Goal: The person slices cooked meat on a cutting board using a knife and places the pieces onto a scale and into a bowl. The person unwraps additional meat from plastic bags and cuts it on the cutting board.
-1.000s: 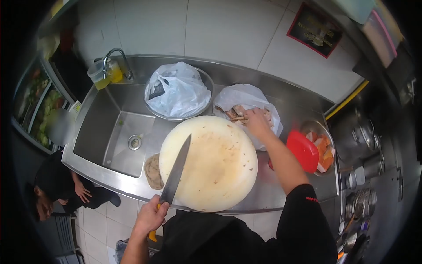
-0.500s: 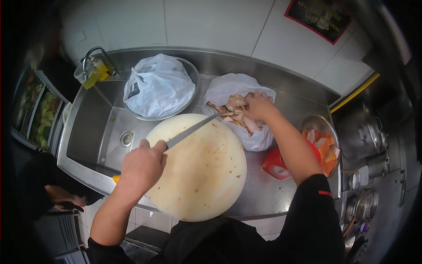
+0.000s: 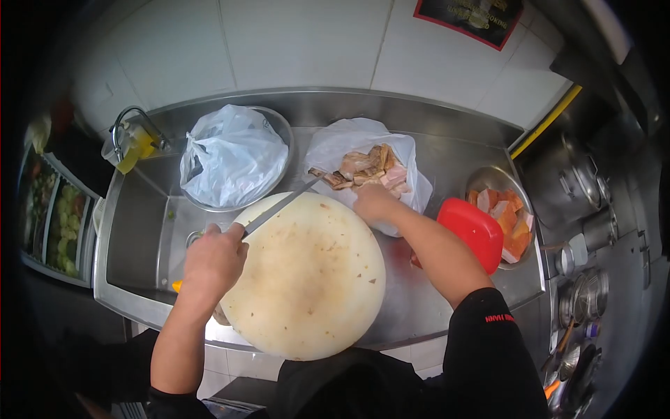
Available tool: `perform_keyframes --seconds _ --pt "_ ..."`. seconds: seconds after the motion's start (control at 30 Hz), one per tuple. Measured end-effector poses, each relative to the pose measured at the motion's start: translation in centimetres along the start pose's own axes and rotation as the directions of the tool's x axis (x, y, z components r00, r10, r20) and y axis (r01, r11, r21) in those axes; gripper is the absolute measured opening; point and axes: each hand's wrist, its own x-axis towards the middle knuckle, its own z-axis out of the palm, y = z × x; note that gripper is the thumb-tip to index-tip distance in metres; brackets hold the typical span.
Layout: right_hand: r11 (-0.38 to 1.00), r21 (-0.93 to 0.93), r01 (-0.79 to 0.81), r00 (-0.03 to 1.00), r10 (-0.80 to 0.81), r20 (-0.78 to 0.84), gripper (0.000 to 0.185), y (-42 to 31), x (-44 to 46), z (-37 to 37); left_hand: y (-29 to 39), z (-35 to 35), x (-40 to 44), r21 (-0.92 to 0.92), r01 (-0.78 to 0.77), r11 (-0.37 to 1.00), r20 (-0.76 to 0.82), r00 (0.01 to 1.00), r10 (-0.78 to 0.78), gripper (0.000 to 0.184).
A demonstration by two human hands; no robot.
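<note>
My left hand [image 3: 215, 262] is closed round a long knife [image 3: 276, 211] over the left part of the round white cutting board [image 3: 314, 279]. The blade points up and to the right, and a yellow-orange bit of the handle shows behind my wrist. My right hand [image 3: 377, 204] is at the near side of an open white plastic bag [image 3: 415, 157], against the chopped cooked meat pieces [image 3: 366, 166] in it. Its fingers are hidden, so I cannot see what they grip. Small crumbs are scattered on the board.
A tied plastic bag [image 3: 234, 153] rests in a metal bowl [image 3: 285, 140] beside the sink [image 3: 136, 223]. To the right are a red plastic container [image 3: 471, 232] and a metal bowl with raw orange-skinned meat chunks [image 3: 513, 216]. A faucet [image 3: 125, 115] stands at the back left.
My right hand has moved from the far right of the meat to the bag's near side. The knife stays in my left hand. The camera view has shifted.
</note>
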Motion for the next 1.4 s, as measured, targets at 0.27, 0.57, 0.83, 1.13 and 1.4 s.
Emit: perform_keyframes --seconds 0.27,0.57,0.83,1.13,1.4 --pt "0.794 0.559 -0.237 0.971 0.174 0.165 0.026 -3.2 -5.7 -6.2 -1.9 -2.3 -0.9 -0.012 -0.038 0.999 -0.082 0.996 0.037 0.023" --pt "0.938 0.329 -0.104 0.983 0.047 0.175 0.028 -1.8 -9.6 -1.1 0.5 -4.0 -0.4 0.127 -0.224 0.966 -0.022 0.973 0.228 0.022" --pt "0.993 0.040 -0.108 0.983 0.113 -0.143 0.023 -0.4 -10.4 0.4 7.3 -6.7 2.2 0.422 -0.433 0.796 0.110 0.897 0.429 0.013" --pt "0.846 -0.482 -0.227 0.953 0.092 -0.289 0.070 0.4 -10.4 5.5 11.2 -8.1 2.3 0.482 -0.593 0.645 0.345 0.805 0.483 0.012" --pt "0.853 -0.484 -0.193 0.949 0.038 -0.312 0.090 2.5 -9.0 5.0 11.9 -8.2 2.3 0.493 -0.590 0.639 0.443 0.803 0.400 0.027"
